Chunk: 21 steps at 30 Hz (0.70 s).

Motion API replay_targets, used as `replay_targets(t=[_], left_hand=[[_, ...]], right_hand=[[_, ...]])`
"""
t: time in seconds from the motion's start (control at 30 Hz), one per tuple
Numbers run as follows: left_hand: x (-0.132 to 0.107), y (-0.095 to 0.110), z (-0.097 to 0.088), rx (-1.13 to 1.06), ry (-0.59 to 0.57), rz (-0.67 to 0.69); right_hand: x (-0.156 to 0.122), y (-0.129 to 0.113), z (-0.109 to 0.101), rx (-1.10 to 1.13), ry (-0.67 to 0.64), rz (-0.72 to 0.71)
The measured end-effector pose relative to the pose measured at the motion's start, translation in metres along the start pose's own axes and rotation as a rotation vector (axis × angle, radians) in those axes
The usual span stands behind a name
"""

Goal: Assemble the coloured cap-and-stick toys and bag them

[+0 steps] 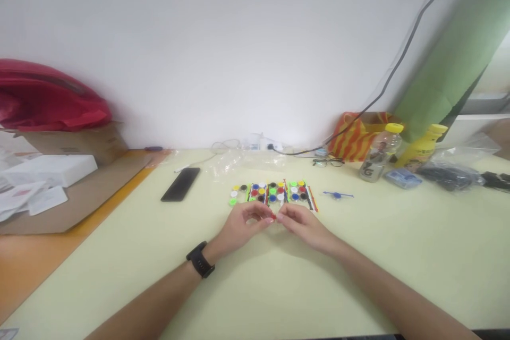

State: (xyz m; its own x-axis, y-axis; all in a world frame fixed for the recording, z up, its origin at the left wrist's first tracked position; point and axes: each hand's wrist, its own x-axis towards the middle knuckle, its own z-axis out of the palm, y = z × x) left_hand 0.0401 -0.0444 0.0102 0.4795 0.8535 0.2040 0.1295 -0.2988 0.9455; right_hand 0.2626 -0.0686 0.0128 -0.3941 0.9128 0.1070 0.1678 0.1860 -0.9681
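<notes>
My left hand (247, 224) and my right hand (305, 224) meet over the table, fingertips nearly touching. Pinched between them is a small red plastic piece (273, 217), mostly covered by the fingers. Just beyond my hands lie several small round coloured discs (273, 191) in rows, in blue, red, yellow, green, white and black. Thin coloured sticks (312, 197) lie between and beside the rows. Off to the right rests a blue stick with a round disc (337, 195) at its middle. A black watch (200, 259) is on my left wrist.
A black phone (180, 185) lies left of the discs. Glasses (328, 162), a striped bag (354, 138), a clear bottle (381, 153) and a yellow bottle (423, 147) stand at the back right. A power strip (261, 143) is by the wall; cardboard (91, 191) covers the left side.
</notes>
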Motion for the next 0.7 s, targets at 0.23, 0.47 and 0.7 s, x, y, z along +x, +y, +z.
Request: replay_targets(t=[0.23, 0.47, 0.7], left_hand=[[-0.0017, 0.0039, 0.0014, 0.051, -0.045, 0.032], [-0.0016, 0.003, 0.002, 0.035, -0.046, 0.037], [0.0022, 0.0009, -0.001, -0.166, 0.013, -0.107]], right_hand=[[0.0003, 0.0059, -0.0002, -0.024, -0.051, 0.021], [-0.0011, 0.0073, 0.0024, 0.023, -0.058, 0.027], [-0.0069, 0.0038, -0.0058, -0.035, 0.214, -0.203]])
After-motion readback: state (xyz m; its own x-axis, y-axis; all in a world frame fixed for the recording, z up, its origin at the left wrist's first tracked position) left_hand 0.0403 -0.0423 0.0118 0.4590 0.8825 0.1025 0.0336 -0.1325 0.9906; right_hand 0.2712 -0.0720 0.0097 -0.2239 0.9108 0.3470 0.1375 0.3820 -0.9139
